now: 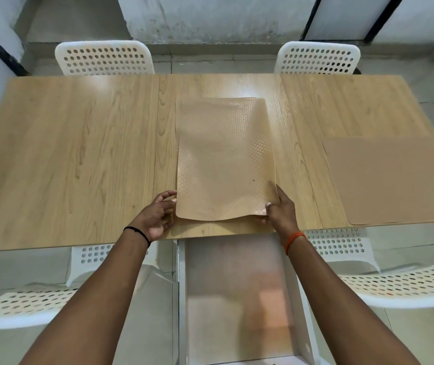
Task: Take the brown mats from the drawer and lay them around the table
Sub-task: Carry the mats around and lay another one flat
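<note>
A brown textured mat (223,159) hangs slightly curled over the middle of the wooden table (79,154), its long side pointing away from me. My left hand (158,216) pinches its near left corner and my right hand (280,209) grips its near right corner. Another brown mat (394,180) lies flat at the table's right near edge. Below the table's near edge a white drawer (237,299) stands pulled out between my forearms; its bottom looks shiny and I see no mat in it.
Two white perforated chairs (104,60) (317,59) stand at the far side of the table. Two more (24,304) (405,285) flank the drawer on my side. Grey walls and floor lie beyond.
</note>
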